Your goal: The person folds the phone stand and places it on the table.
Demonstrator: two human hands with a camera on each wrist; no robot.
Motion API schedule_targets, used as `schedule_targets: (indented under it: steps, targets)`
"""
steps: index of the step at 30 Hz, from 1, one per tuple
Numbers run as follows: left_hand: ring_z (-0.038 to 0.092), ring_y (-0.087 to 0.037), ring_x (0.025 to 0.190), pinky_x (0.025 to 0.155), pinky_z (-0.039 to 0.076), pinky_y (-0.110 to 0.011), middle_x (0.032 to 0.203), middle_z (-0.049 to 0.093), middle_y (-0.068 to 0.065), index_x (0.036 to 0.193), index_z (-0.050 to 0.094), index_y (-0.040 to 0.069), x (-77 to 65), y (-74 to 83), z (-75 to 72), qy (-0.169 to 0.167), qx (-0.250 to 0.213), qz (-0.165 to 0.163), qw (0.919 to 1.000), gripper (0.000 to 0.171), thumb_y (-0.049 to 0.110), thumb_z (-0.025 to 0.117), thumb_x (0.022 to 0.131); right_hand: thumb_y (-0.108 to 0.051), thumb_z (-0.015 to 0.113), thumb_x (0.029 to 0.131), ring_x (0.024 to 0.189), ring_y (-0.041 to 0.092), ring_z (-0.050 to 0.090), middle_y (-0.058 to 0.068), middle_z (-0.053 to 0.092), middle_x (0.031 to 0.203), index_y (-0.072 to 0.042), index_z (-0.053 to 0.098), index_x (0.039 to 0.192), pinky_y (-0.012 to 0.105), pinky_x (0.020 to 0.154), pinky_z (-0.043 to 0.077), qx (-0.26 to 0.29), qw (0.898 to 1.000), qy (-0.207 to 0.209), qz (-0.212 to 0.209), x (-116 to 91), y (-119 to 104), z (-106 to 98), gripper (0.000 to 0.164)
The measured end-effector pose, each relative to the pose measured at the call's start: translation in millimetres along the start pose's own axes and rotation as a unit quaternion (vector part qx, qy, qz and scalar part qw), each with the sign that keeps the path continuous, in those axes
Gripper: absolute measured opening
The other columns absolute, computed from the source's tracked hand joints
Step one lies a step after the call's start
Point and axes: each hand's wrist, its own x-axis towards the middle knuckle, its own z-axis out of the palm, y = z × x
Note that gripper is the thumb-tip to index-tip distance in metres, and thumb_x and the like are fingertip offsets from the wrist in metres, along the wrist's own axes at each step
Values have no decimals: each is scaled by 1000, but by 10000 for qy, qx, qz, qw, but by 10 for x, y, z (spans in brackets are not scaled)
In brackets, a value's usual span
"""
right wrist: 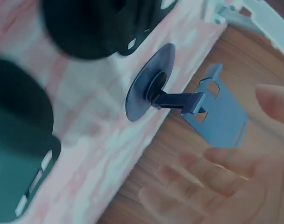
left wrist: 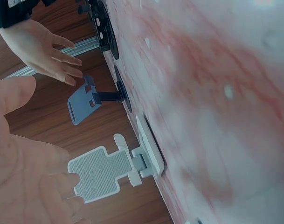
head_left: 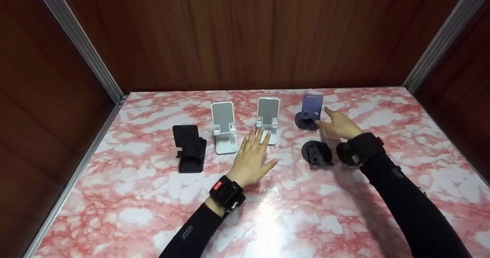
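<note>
Black sleeves (head_left: pixel 417 208) lie nearest the camera, stretched over the marbled desk (head_left: pixel 134 216). The right hand (head_left: pixel 338 124) is at the purple stand (head_left: pixel 312 104), which stands upright on its round base (head_left: pixel 302 123) near the far edge; its fingers are extended, thumb apart, pinching nothing, and whether they touch it cannot be told. The left hand (head_left: pixel 250 160) has its fingers slightly spread before a white stand (head_left: pixel 268 110), contact likewise unclear. A steady hold would probably take the stem (right wrist: pixel 176 100) low, since the plate (right wrist: pixel 226 112) may pivot; keeping the wrist high should spare the black round-based stand (head_left: pixel 345 154) beneath.
</note>
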Motion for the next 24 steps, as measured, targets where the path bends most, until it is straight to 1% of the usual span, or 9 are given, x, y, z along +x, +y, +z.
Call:
schedule_targets:
  steps: [3, 6, 11, 13, 15, 17, 20, 22, 24]
  targets:
    - [-7, -27, 144, 119, 5, -46, 157, -2, -8, 150, 8, 13, 11, 34, 14, -78, -28, -12, 10000, 76, 54, 37, 93, -43, 40, 96, 136, 45, 21, 31, 17, 149, 2, -1, 146, 54, 113, 23, 738, 9965, -342, 213, 60, 23, -29, 79]
    - [-7, -27, 144, 119, 5, -46, 157, -1, -9, 150, 7, 13, 19, 62, 27, -123, -32, -1, 9999, 75, 54, 36, 94, -42, 41, 96, 139, 43, 15, 30, 10, 151, -1, -9, 146, 51, 115, 21, 1777, 9819, -515, 401, 107, 46, -38, 82]
    - [-8, -27, 144, 119, 7, -46, 157, -1, -8, 150, 7, 13, 20, 93, 47, -99, -15, 74, 9999, 75, 53, 37, 94, -30, 42, 98, 142, 35, 6, 26, -2, 153, -1, -13, 145, 48, 117, 16, 3495, 9331, -661, 531, 194, 85, 5, 78]
    - [-8, -27, 144, 119, 6, -46, 157, -2, -8, 150, 7, 13, 16, 101, 49, -105, -26, 90, 9999, 75, 53, 37, 94, -25, 41, 98, 142, 35, 7, 26, -2, 153, 0, -14, 145, 47, 118, 16, 4003, 9127, -652, 506, 235, 98, 38, 76]
    - [-8, -27, 144, 120, 6, -45, 157, -3, -8, 150, 8, 13, 13, 106, 50, -117, -27, 99, 9999, 75, 53, 37, 93, -21, 40, 99, 141, 34, 14, 27, 2, 152, 0, -13, 145, 44, 117, 20, 4294, 9003, -553, 456, 269, 104, 70, 74]
    - [-7, -28, 144, 120, 6, -45, 157, -3, -8, 150, 9, 12, 11, 113, 50, -118, -17, 111, 9999, 75, 54, 37, 93, -17, 40, 99, 136, 33, 27, 30, 10, 150, 1, -9, 146, 38, 113, 31, 4371, 8977, -364, 410, 292, 108, 97, 71]
    - [-6, -28, 144, 120, 6, -45, 157, -1, -8, 149, 10, 11, 10, 122, 49, -114, -40, 126, 9998, 75, 54, 37, 93, -13, 42, 98, 113, 19, 51, 30, 28, 139, 3, 4, 147, 21, 94, 47, 4156, 9087, 41, 385, 307, 112, 121, 64]
    - [-6, -28, 144, 119, 6, -46, 157, -1, -8, 149, 11, 11, 8, 128, 43, -95, -64, 135, 9998, 75, 54, 38, 93, -10, 44, 96, 95, 8, 56, 25, 40, 127, 6, 15, 144, 13, 79, 50, 3961, 9170, 322, 337, 311, 118, 129, 58]
    - [-5, -28, 144, 119, 6, -46, 157, -1, -8, 149, 12, 10, 8, 132, 36, -86, -101, 140, 9998, 75, 53, 39, 93, -6, 46, 95, 81, 1, 58, 20, 49, 114, 11, 25, 139, 11, 71, 50, 3838, 9211, 598, 260, 314, 117, 133, 52]
